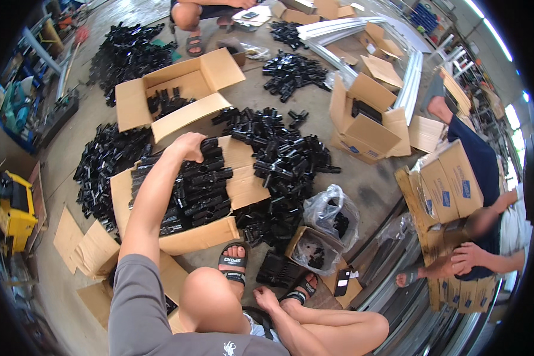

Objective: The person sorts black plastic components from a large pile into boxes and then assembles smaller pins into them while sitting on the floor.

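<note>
My bare left hand [190, 146], ten o'clock: fingers partly hidden, grip unclear to me.
My curled right hand [266, 298], six o'clock: palm hidden.
Bare-kneed, sandalled person [187, 19], eleven o'clock: head cut off above.

A yellow machine [22, 216] stands at far left; a dark phone [342, 285] lies near long metal bars [388, 292]. White metal profiles [410, 89] lie at upper right.
</note>
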A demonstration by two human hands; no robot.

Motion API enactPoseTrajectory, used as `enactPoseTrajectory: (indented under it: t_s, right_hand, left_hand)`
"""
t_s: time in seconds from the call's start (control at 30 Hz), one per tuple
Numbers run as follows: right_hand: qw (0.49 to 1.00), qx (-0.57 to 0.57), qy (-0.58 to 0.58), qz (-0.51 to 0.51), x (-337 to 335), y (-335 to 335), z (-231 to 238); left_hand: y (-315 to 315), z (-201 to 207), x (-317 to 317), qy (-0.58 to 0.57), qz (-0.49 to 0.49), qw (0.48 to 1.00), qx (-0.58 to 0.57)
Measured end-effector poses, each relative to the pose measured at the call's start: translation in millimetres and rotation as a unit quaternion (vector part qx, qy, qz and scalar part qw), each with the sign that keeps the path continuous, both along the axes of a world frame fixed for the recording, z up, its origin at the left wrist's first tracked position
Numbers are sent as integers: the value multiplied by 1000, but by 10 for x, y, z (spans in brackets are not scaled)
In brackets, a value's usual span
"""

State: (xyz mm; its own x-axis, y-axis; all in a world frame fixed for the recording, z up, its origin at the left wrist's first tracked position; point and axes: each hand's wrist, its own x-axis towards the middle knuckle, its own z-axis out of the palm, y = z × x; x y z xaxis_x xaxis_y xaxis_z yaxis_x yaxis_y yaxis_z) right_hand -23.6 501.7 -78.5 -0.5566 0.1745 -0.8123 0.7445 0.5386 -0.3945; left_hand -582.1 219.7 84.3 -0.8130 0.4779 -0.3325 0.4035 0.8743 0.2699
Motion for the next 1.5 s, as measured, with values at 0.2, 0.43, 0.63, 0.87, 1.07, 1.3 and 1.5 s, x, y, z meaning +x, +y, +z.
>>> enactPoseTrajectory:
  t_s: [0.2,0.43,0.63,0.87,1.07,1.3,1.5]
  right_hand:
    - [1000,-4,-2,-10,-2,-17,34]
    - [1000,-11,19,-15,-53,-34,50]
    - [999,-11,48,-6,26,-37,-68]
    - [995,-68,50,-44,142,103,-369]
    - [974,-93,176,107,422,263,-844]
    - [978,-80,176,81,288,137,-469]
    - [987,-37,120,100,210,138,-209]
  left_hand:
    - [-41,-139,71,88,-39,995,36]
    - [-58,258,128,22,36,999,17]
    - [-620,639,754,-59,267,827,492]
    - [-1319,892,3020,-95,425,409,802]
    - [-2219,93,5691,26,657,199,726]
    - [-2552,-1480,6799,33,797,-109,593]
    - [-2521,-1858,6629,-21,933,-69,353]
